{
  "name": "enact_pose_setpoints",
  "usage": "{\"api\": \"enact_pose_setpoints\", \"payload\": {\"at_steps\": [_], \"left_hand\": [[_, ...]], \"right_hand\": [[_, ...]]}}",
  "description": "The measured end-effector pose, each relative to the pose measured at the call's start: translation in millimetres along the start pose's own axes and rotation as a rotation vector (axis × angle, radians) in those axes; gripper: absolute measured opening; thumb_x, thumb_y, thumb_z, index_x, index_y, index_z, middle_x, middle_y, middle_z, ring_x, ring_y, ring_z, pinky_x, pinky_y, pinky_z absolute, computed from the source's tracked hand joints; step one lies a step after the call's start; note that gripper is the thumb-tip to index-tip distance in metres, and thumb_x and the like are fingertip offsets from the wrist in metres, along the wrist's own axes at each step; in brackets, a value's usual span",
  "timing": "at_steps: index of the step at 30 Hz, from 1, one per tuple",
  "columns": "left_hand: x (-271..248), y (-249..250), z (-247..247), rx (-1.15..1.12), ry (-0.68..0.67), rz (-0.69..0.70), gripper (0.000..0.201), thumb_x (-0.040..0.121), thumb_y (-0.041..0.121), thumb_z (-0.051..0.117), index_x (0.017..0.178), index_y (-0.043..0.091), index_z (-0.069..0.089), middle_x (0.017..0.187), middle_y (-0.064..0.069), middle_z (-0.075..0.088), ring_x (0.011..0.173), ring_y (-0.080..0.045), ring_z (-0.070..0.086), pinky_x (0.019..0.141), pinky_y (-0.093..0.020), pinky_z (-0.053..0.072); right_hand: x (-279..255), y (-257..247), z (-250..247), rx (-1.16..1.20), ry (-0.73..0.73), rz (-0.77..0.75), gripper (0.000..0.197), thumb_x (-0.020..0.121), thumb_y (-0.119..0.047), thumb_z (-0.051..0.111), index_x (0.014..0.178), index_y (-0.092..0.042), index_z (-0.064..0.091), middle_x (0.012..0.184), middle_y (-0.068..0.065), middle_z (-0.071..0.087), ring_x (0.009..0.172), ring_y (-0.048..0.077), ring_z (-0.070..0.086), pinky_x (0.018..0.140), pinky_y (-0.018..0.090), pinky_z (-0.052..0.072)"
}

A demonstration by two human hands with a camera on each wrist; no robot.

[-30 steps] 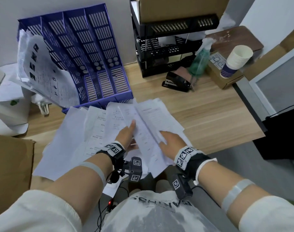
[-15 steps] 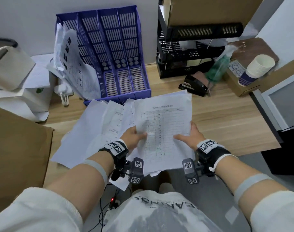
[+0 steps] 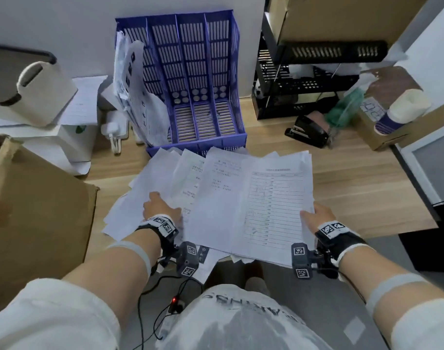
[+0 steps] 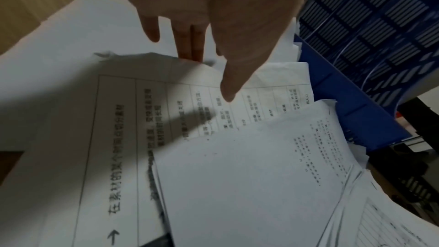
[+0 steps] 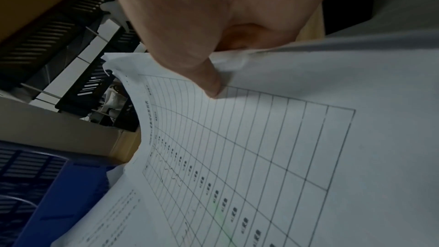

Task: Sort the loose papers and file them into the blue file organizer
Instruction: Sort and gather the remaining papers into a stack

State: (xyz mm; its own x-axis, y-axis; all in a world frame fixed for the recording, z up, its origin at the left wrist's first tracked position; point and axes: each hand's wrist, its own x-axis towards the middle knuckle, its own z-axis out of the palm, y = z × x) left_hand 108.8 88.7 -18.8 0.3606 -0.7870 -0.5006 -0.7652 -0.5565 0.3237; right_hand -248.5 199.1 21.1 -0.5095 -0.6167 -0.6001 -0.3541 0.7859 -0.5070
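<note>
Head view looks down at a wooden desk (image 3: 354,188) where a person sits with both forearms stretched forward. Loose papers (image 3: 165,173) lie fanned out on the desk just in front of the blue file organizer (image 3: 205,79), which stands upright against the wall with four slots; its leftmost slot already holds a crumpled bundle of sheets (image 3: 137,97), and the other three look bare. The right hand (image 3: 317,218) grips a sheet printed with a ruled table (image 3: 274,210) at its right edge; in the right wrist view the thumb (image 5: 209,82) presses on top of the paper while the fingers curl beneath it. The left hand (image 3: 160,207) rests on the spread papers, and the left wrist view shows its fingers (image 4: 190,44) straight, their tips slipping under the edge of a printed page. A black stapler (image 3: 306,133) and a black tray rack (image 3: 304,79) stand to the right of the organizer, and a cardboard box (image 3: 33,210) sits at the left.
</note>
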Motion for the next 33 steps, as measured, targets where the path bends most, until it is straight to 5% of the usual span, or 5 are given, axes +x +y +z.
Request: {"api": "enact_pose_setpoints", "payload": {"at_steps": [16,20,23,27,33], "left_hand": [[-42,59,38,-0.317,-0.431,0.337,0.035,0.094,0.017,0.059,0.129,0.011,0.061,0.114,-0.009,0.067,0.104,-0.029,0.063,0.087,-0.03,0.047],[-47,78,55,-0.534,-0.596,0.292,0.044,0.082,0.029,0.063,0.126,0.024,0.06,0.122,-0.004,0.068,0.104,-0.029,0.067,0.095,-0.048,0.052],[-44,79,71,-0.432,-0.786,0.356,0.05,0.085,0.032,0.059,0.134,0.028,0.05,0.126,0.002,0.065,0.109,-0.029,0.066,0.092,-0.052,0.055],[-34,72,61,-0.334,-0.617,0.389,0.027,0.093,0.022,0.057,0.119,0.014,0.062,0.112,-0.01,0.069,0.097,-0.031,0.068,0.084,-0.046,0.059],[7,28,4,-0.211,0.095,0.271,0.026,0.084,0.009,0.059,0.109,0.015,0.061,0.121,-0.014,0.053,0.106,-0.034,0.057,0.082,-0.033,0.044]], "right_hand": [[-29,21,-30,0.284,0.287,0.079,0.026,0.095,-0.015,0.047,0.113,-0.008,0.065,0.105,0.009,0.064,0.09,0.025,0.057,0.081,0.029,0.044],[-31,26,-43,0.401,0.394,0.095,0.013,0.092,-0.02,0.053,0.087,-0.016,0.064,0.106,0.008,0.067,0.093,0.026,0.061,0.09,0.038,0.051],[-36,24,-51,0.369,0.436,0.101,0.024,0.093,-0.02,0.051,0.11,-0.009,0.065,0.104,0.006,0.062,0.091,0.024,0.058,0.084,0.031,0.046],[-39,16,-54,0.387,0.443,0.092,0.028,0.095,-0.016,0.047,0.119,-0.008,0.061,0.106,0.008,0.061,0.091,0.023,0.055,0.081,0.028,0.042],[-25,-3,-21,0.522,0.364,0.046,0.013,0.087,-0.029,0.058,0.093,-0.023,0.069,0.102,0.006,0.071,0.092,0.026,0.066,0.092,0.043,0.053]]}}
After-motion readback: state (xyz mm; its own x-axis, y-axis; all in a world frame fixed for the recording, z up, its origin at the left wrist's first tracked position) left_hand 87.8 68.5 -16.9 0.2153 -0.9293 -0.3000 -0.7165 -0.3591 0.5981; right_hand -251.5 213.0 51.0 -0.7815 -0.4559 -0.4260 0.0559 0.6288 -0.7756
